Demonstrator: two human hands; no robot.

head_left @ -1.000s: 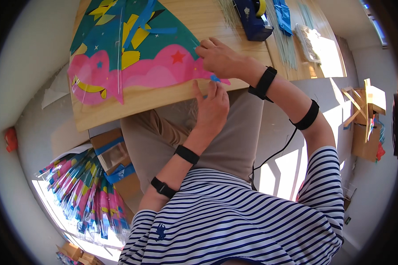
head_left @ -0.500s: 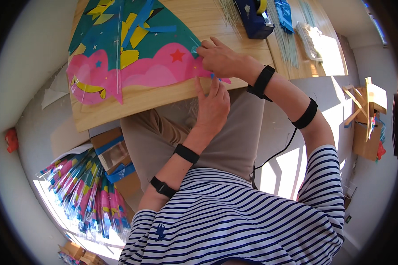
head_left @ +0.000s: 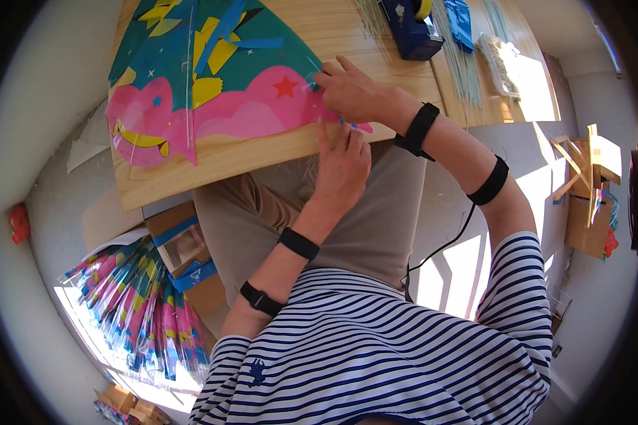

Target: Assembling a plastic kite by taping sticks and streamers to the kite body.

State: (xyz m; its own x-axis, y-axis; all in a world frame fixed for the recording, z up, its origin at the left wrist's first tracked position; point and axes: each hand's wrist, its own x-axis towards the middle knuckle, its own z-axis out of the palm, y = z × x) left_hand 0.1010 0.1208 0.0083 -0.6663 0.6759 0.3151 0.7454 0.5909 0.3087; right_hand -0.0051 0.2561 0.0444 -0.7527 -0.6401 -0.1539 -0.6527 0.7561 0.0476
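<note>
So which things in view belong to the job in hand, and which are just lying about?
Belongs:
teal-and-pink sheet, left hand and right hand at its right corner
probably tape dispenser, thin rods

Apparently lying about:
red object, far left
cardboard box, far right

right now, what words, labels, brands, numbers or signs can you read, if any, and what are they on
None can be read.
Printed sheet: no legible text.
Tape dispenser: pale mark, too small to read.
Striped shirt: dark blue emblem, no legible lettering.
</note>
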